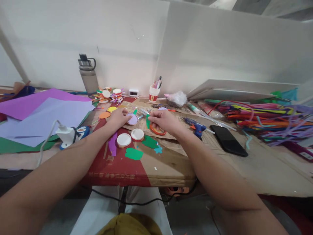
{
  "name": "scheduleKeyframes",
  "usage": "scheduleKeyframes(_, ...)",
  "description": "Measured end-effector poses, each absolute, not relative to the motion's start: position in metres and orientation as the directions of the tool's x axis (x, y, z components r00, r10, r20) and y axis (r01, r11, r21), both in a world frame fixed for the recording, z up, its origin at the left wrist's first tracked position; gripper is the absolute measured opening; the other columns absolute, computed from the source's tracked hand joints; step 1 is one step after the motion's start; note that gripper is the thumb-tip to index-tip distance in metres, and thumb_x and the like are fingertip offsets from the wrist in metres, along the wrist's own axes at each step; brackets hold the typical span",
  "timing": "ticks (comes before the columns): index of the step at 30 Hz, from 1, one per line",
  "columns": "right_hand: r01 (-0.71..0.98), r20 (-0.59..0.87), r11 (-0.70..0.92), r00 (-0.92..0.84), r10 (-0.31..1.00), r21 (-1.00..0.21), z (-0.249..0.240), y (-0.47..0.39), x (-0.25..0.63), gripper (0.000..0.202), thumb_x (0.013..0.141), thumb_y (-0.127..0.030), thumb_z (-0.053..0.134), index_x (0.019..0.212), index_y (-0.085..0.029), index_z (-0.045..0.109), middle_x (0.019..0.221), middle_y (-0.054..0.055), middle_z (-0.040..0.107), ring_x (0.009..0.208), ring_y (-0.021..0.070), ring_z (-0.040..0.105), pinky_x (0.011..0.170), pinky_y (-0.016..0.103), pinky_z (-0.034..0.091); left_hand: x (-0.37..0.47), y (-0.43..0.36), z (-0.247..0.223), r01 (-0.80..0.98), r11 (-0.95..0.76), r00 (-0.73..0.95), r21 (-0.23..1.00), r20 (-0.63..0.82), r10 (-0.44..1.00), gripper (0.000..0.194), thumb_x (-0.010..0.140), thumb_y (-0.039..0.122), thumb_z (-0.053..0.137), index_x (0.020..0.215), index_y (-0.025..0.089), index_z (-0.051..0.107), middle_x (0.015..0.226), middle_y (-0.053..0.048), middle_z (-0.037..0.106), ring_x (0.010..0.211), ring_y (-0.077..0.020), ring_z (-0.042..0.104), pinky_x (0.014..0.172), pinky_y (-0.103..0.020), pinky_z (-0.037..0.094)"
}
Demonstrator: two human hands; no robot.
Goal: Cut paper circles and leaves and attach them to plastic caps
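Note:
My left hand [119,118] reaches in from the left, its fingers closed on the edge of a round lid with a lilac paper face [132,119]. A small green tab [135,112] sticks up at the lid's far edge. My right hand [160,118] pinches a green paper piece [148,122] between thumb and fingers. Right under that hand are orange-handled scissors [158,132], blades pointing away to the left. Closer to me are two white round lids [124,140], green paper scraps [134,153], a purple paper strip [112,144] and a blue star-shaped piece [158,148].
Purple and lilac sheets [51,114] cover the left side beside a white plug [66,133]. A bottle [88,76] and a pen cup [154,93] stand at the back. To the right lie a glue gun [198,128], a phone [228,140] and many pipe cleaners [266,119].

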State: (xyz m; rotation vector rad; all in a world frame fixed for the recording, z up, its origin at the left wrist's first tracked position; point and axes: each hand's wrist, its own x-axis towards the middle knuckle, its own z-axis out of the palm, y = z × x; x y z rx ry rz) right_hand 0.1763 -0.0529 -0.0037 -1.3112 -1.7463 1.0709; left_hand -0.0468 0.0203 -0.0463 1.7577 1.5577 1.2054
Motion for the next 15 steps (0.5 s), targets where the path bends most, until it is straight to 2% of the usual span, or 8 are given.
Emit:
scheduleKeyframes(6,0.433,0.116,0.205,-0.223,0.968,-0.878,-0.005,-0.053,0.173,0.019,0.086,-0.023,0.056,0.068,-0.018,0.058,0.054,-0.004,0.055,0.048,0.0077,0.046,0.049,0.021,0.037,-0.050,0.016,-0.040,0.476,-0.317,-0.018,0.820,0.369,0.929,0.018,0.054,0.022,0.085,0.062,0.022,0.069,0.072,-0.006,0.063,0.087,-0.0268,0.059,0.080,-0.030,0.043)
scheduleKeyframes(9,0.434,0.145,0.214,-0.188,0.972,-0.875,-0.007,-0.051,0.173,0.016,0.085,-0.023,0.056,0.070,-0.018,0.060,0.056,-0.004,0.054,0.051,0.0089,0.048,0.053,0.023,0.039,-0.045,0.006,-0.030,0.483,-0.414,-0.016,0.772,0.481,0.877,0.015,0.060,0.022,0.083,0.068,0.021,0.071,0.082,-0.008,0.066,0.093,-0.0250,0.059,0.083,-0.029,0.043)
scheduleKeyframes(10,0.432,0.165,0.226,-0.175,0.971,-0.873,-0.008,-0.050,0.173,0.016,0.085,-0.024,0.057,0.071,-0.018,0.060,0.057,-0.004,0.055,0.052,0.0094,0.049,0.054,0.023,0.040,-0.042,0.002,-0.027,0.467,-0.439,0.003,0.767,0.495,0.869,0.012,0.063,0.025,0.081,0.070,0.021,0.072,0.082,-0.007,0.067,0.087,-0.0227,0.058,0.080,-0.028,0.044)
scheduleKeyframes(11,0.427,0.191,0.244,-0.164,0.968,-0.871,-0.009,-0.049,0.173,0.015,0.085,-0.026,0.057,0.073,-0.018,0.061,0.059,-0.003,0.056,0.053,0.0097,0.050,0.055,0.024,0.040,-0.038,-0.002,-0.024,0.432,-0.442,0.056,0.786,0.466,0.883,0.011,0.070,0.029,0.078,0.072,0.020,0.073,0.079,-0.006,0.067,0.078,-0.0198,0.058,0.074,-0.028,0.044)
scheduleKeyframes(13,0.412,0.242,0.278,-0.139,0.960,-0.868,-0.012,-0.049,0.172,0.013,0.085,-0.028,0.059,0.077,-0.018,0.062,0.063,-0.003,0.059,0.054,0.0103,0.051,0.055,0.024,0.041,-0.030,-0.010,-0.021,0.323,-0.358,0.178,0.876,0.315,0.932,0.025,0.079,0.040,0.070,0.068,0.018,0.071,0.065,-0.004,0.064,0.061,-0.0150,0.052,0.060,-0.026,0.040)
scheduleKeyframes(15,0.402,0.275,0.297,-0.113,0.955,-0.866,-0.015,-0.049,0.169,0.010,0.083,-0.028,0.061,0.082,-0.018,0.062,0.067,-0.002,0.062,0.055,0.0107,0.053,0.056,0.025,0.043,-0.023,-0.015,-0.023,0.217,-0.281,0.309,0.935,0.207,0.928,0.032,0.079,0.047,0.070,0.070,0.017,0.071,0.062,-0.004,0.063,0.054,-0.0124,0.050,0.053,-0.025,0.036)
